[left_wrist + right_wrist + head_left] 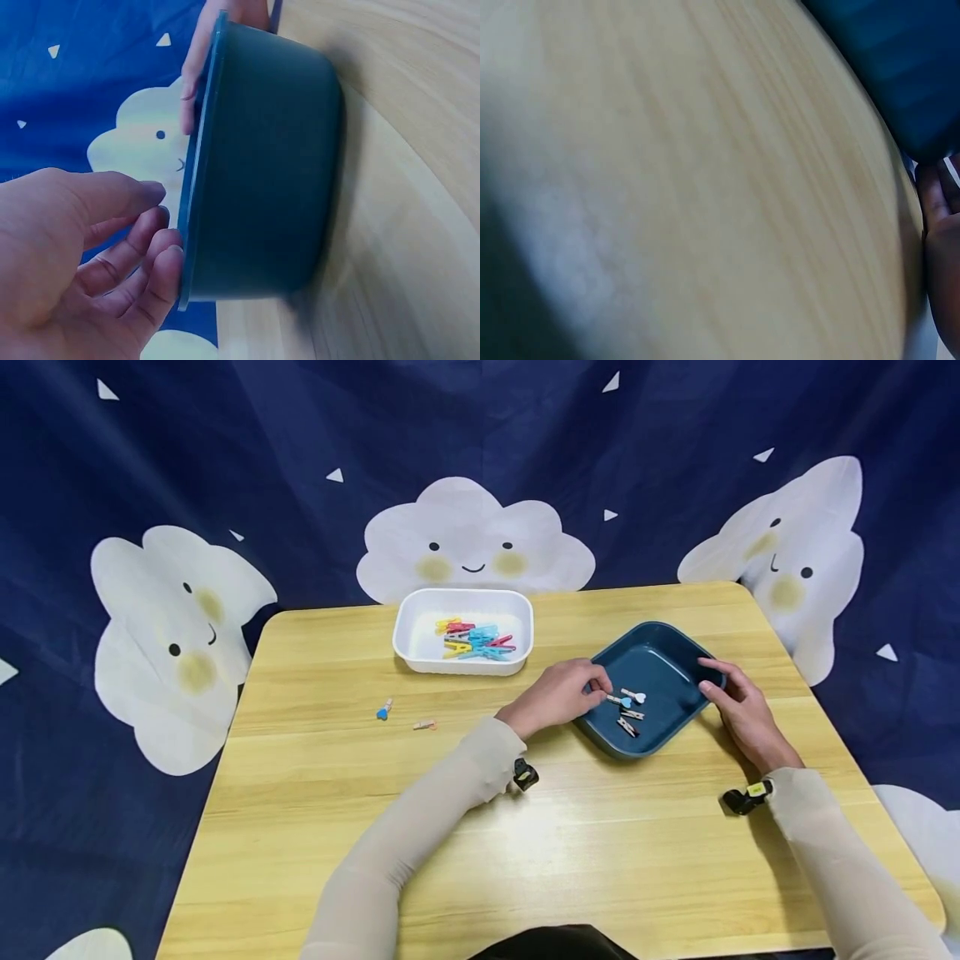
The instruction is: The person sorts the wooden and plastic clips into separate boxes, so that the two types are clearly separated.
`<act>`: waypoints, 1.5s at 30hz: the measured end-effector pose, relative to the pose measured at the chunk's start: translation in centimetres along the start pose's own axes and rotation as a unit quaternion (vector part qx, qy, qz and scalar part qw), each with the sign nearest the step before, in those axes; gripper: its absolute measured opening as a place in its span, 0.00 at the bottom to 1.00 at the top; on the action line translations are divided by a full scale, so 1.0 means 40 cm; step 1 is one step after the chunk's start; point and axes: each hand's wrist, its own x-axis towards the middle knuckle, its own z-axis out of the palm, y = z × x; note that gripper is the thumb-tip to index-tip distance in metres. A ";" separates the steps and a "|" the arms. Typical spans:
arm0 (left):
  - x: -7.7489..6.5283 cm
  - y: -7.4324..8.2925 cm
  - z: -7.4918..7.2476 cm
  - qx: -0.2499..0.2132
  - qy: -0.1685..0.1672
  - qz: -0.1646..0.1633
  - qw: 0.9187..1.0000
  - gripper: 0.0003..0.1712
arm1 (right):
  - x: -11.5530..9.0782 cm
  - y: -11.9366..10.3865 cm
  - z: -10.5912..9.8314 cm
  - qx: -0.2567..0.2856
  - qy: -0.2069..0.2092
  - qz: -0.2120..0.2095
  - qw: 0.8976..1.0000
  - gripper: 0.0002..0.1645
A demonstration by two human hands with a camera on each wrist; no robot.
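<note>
At the table's right, a dark blue plastic basin (pixel 660 647) holds several small wooden clothespins, among them one with a white heart (pixel 634 696) and one with a blue heart (pixel 624 702). My left hand (pixel 558 693) reaches over the basin's left rim, its fingertips right beside the blue-heart clothespin. In the left wrist view, nothing shows between the thumb and fingers (pixel 154 255). My right hand (pixel 746 714) holds the basin's right rim, with fingertips over the edge. Two more small clothespins lie on the table: a blue-heart one (pixel 385 709) and a pale one (pixel 424 725).
A white plastic tray (pixel 465 665) at the back middle holds several yellow, red and light blue plastic clips (pixel 483 635). The wooden table (pixel 337 827) has rounded corners. Behind it hangs a dark blue curtain (pixel 480 427) with cloud figures.
</note>
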 end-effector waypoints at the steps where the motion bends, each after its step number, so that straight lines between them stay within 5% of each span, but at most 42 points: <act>1: -0.004 -0.003 -0.003 -0.003 0.002 0.002 1.000 0.09 | 0.000 0.000 0.000 -0.001 0.001 -0.001 1.000 0.29; 16: -0.131 -0.111 -0.030 -0.057 0.030 -0.016 0.998 0.06 | -0.006 0.006 -0.001 0.011 -0.003 0.000 1.000 0.29; 32: -0.342 -0.256 -0.099 -0.082 0.084 -0.141 0.983 0.08 | -0.009 0.005 -0.001 0.027 -0.011 0.002 1.000 0.29; 45: -0.443 -0.336 -0.150 -0.039 0.116 -0.178 0.976 0.10 | 0.001 -0.001 0.001 0.010 -0.005 0.010 1.000 0.29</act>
